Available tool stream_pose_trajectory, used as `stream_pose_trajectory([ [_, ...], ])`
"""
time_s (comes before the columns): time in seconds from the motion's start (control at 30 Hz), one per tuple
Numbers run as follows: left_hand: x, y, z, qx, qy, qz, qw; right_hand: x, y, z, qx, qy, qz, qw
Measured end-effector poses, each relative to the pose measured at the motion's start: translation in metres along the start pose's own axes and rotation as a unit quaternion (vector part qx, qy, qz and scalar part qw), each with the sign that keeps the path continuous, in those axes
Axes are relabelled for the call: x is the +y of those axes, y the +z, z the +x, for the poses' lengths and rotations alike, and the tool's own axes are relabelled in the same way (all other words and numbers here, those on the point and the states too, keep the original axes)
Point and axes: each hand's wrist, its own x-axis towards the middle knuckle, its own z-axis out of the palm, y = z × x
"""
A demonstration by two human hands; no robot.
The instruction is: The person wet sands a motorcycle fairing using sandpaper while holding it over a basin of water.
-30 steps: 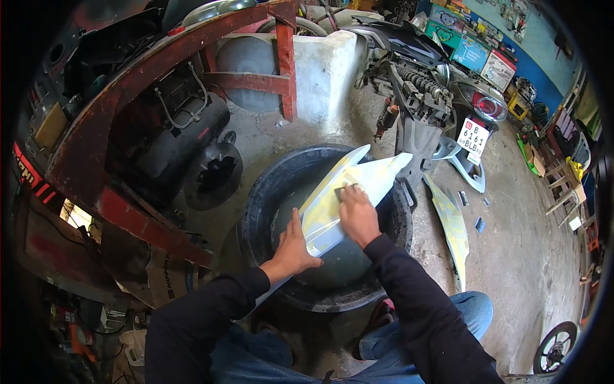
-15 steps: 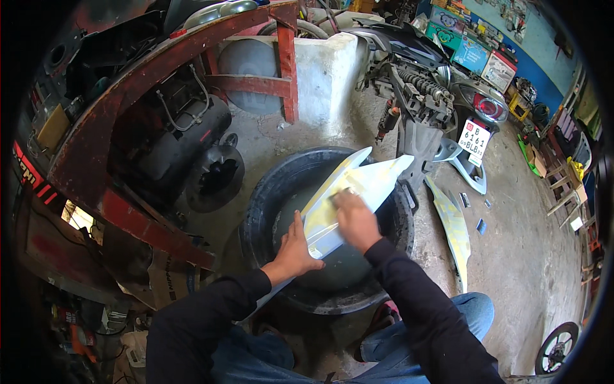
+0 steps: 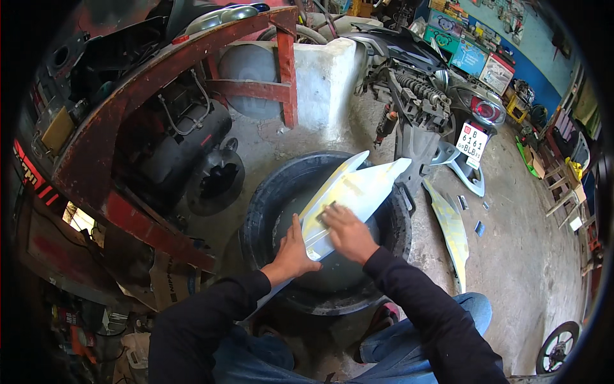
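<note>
A long pale-yellow and white body panel point(image 3: 358, 189) lies slanted across a round black tub point(image 3: 259, 217) in front of me. My left hand point(image 3: 294, 246) grips the panel's lower left edge and steadies it. My right hand point(image 3: 345, 230) presses flat on the panel's face, with a small dark pad point(image 3: 324, 213) under the fingers. Both forearms wear dark sleeves and come in from the lower edge.
A second yellowish panel point(image 3: 451, 230) lies on the concrete floor at the right. A stripped scooter point(image 3: 435, 96) stands behind the tub. A black engine unit point(image 3: 185, 153) sits under a red metal frame point(image 3: 128, 109) on the left. Shelves line the far right wall.
My right hand has slid down the panel toward me, from its middle to its lower part. The left hand keeps its hold on the edge.
</note>
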Motion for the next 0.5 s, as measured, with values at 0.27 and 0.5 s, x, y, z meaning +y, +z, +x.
stream_pose_trajectory([
  [0.27,-0.013,0.001,0.000,0.017,0.004,-0.006,1.000,-0.010,0.007,0.004,-0.002,0.001,0.034,0.999],
  [0.5,-0.005,0.004,0.002,0.012,-0.001,-0.007,1.000,-0.006,0.014,0.007,0.022,-0.033,0.025,0.999],
])
